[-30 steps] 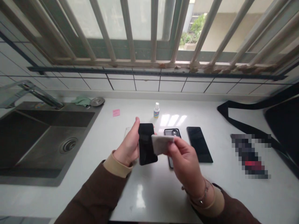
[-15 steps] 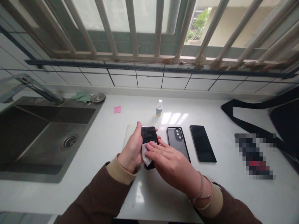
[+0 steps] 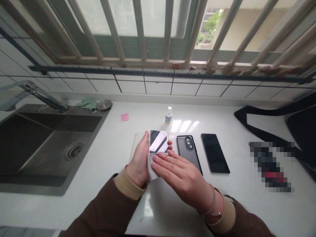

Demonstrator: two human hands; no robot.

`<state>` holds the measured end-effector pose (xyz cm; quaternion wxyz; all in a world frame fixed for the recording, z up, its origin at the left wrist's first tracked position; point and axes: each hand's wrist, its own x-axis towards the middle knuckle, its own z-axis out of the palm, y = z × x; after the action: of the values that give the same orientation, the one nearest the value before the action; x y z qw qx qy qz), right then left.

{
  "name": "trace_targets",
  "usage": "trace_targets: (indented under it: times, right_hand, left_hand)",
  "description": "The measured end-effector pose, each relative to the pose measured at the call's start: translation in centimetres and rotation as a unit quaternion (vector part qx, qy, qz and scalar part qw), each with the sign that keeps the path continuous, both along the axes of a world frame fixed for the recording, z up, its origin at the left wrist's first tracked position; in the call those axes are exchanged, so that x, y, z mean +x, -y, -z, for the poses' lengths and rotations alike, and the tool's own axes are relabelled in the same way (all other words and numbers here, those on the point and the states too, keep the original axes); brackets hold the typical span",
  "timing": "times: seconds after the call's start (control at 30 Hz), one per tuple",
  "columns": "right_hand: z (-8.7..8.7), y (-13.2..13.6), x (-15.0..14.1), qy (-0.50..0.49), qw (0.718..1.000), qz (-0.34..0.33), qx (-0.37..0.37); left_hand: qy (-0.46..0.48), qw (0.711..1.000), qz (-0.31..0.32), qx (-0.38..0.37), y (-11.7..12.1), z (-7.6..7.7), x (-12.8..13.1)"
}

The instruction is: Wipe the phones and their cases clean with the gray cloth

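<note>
My left hand (image 3: 138, 161) grips a black phone (image 3: 158, 141) by its edges above the white counter; its screen reflects the window. My right hand (image 3: 177, 172) lies with fingers flat and together on a small grey-white cloth (image 3: 151, 168), pressing it against the phone's lower half. Beneath and left of the phone a clear sheet or case (image 3: 135, 141) lies on the counter. To the right lie a dark phone case (image 3: 189, 151) with camera cut-outs and a second black phone (image 3: 214, 152), face up.
A small white dropper bottle (image 3: 168, 115) and a pink sticky note (image 3: 124, 117) sit behind. A steel sink (image 3: 37, 144) with a tap (image 3: 37, 93) is at the left. A black bag strap (image 3: 261, 113) and a blurred-out item (image 3: 271, 166) lie right.
My right hand brought the cloth from the air onto the phone screen and has slid it down the screen. The phone tilted, now reflecting the window.
</note>
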<state>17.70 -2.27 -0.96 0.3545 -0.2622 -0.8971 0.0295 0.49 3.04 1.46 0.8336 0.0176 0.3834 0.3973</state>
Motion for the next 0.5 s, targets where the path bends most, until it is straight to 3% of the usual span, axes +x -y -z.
trace_targets:
  times: [0.1,0.27,0.5]
  right_hand:
    - [-0.2,0.1,0.0,-0.003,1.0,0.003,0.002]
    - [-0.3,0.1,-0.1,0.009,1.0,-0.014,0.003]
    - [0.6,-0.5,0.3,0.032,0.996,0.081,-0.038]
  left_hand:
    - [0.007,1.0,0.003,0.006,0.4,0.3,0.3]
    - [-0.028,0.995,-0.058,0.077,0.5,0.4,0.6]
    - [0.047,0.997,-0.036,0.053,1.5,1.4,2.4]
